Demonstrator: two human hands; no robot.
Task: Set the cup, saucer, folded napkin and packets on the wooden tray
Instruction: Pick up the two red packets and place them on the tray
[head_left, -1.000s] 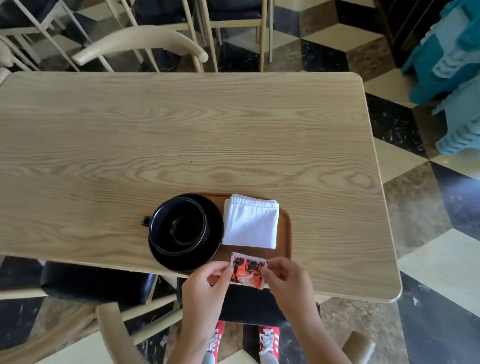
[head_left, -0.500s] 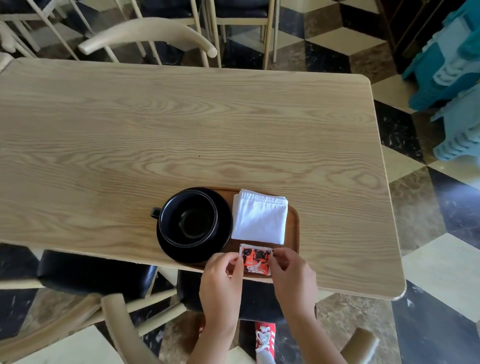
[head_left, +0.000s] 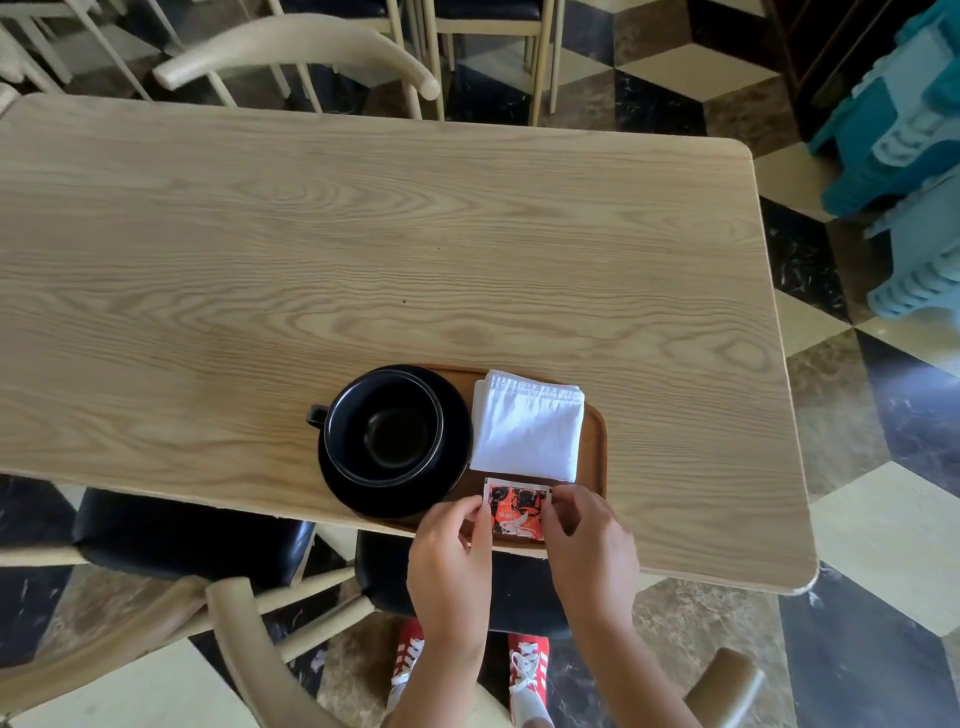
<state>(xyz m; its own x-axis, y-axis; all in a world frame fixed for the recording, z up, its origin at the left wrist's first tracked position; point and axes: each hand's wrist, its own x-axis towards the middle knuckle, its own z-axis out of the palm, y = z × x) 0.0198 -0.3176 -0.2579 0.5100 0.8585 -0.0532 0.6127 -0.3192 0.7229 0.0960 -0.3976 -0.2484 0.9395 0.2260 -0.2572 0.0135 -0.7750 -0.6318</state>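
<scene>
Over tray's near edge, both hands' fingers pinching red packet sides

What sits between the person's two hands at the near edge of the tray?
In the head view, the red packet lies on the wooden tray, pinched by the left hand and the right hand at its sides.

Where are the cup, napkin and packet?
cup (head_left: 387, 431), head view, inside of the bowl
napkin (head_left: 527, 428), head view, middle of the top fold
packet (head_left: 514, 512), head view, printed red face
</scene>
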